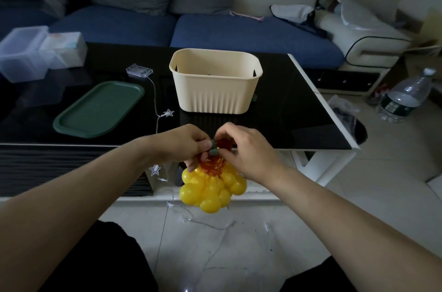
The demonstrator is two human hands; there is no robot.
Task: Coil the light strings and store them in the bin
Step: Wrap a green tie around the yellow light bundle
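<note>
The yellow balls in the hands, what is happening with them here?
A person holds a bundled light string with yellow ball bulbs over the table's near edge. The left hand and the right hand both pinch a small green tie at the orange wire on top. The beige bin stands on the black table behind. A second string with star lights lies uncoiled, trailing down to the floor.

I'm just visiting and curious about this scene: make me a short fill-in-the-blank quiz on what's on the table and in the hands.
1. The bundle of bulbs held by both hands is coloured ____.
2. The cream bin stands on the black ____.
3. Left of the bin lies a flat tray coloured ____.
4. The clear light string trailing off the table edge has bulbs shaped like ____.

Missing words: yellow; table; green; stars
</note>
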